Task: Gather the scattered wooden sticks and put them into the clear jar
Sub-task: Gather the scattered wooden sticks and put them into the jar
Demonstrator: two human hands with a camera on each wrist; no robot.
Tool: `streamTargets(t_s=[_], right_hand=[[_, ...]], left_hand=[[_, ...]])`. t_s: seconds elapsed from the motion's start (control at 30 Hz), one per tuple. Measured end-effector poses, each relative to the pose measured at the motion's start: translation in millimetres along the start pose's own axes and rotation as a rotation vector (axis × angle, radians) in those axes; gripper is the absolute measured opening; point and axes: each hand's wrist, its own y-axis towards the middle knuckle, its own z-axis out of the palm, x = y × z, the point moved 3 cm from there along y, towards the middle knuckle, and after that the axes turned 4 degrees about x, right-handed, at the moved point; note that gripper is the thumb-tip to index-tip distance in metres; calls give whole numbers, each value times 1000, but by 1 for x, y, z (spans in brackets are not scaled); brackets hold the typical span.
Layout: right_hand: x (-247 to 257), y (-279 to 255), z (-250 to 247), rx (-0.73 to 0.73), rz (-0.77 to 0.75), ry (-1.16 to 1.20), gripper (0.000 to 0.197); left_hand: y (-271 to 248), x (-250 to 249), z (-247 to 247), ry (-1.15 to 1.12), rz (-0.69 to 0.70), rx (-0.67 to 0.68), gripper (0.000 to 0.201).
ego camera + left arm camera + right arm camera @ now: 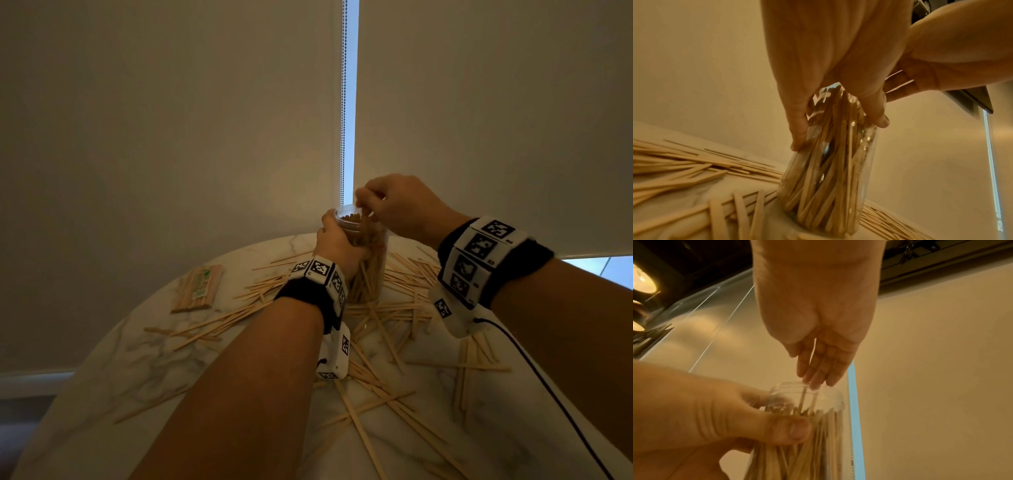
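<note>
Left hand [337,240] wrapped round clear cylindrical jar [371,274], right hand [400,205] near-straight, seemingly pinching flat wooden sticks [803,395]

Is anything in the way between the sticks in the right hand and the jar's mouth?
Nothing visible. The jar stands uncovered, and the sticks held by the right hand reach past its rim. The left hand grips only the side.
</note>
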Motion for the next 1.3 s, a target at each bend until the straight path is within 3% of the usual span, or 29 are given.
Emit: streamTargets(t_s=[0.1,0.17,0.23,0.33,0.43,0.5,0.57,0.67,0.8,0.87,0.97,1.07,1.13,1.2,1.3], right_hand=[[-24,-19,-14,-180,58,67,36],[-49,-35,-16,-192,170,27,37],[-79,-50,-9,11,331,-162,39],[-117,-76,4,405,539,-457,59],[-129,-94,12,590,604,-481,78],[-126,-100,20,645,629,-411,74],[-122,-101,30,688,616,-364,65],[-110,-100,44,715,548,-339,46],[-83,-110,54,683,570,-243,25],[-66,-118,58,721,511,-353,22],[-36,-132,59,693,370,-513,32],[-11,-147,61,703,289,-465,24],[7,-157,60,690,257,-378,33],[21,-167,56,685,262,-331,55],[34,-187,54,791,309,-423,76]], left_hand=[[-6,0,1,-35,22,-8,125],[-9,-2,-1,-50,19,1,141],[-16,-2,-9,21,-30,106,151],[-26,8,-42,274,-161,216,132],[-25,32,-90,630,-258,175,98],[-27,49,-112,871,-334,209,82],[-37,62,-119,1005,-389,298,80],[-54,70,-112,1088,-353,406,67],[-77,62,-95,1106,-253,409,52],[-93,54,-84,1105,-213,405,48],[-122,41,-68,1045,-163,408,46],[-147,34,-62,876,-145,380,50],[-160,32,-68,821,-151,308,56],[-167,33,-82,921,-186,225,66],[-181,42,-108,1163,-343,264,78]])
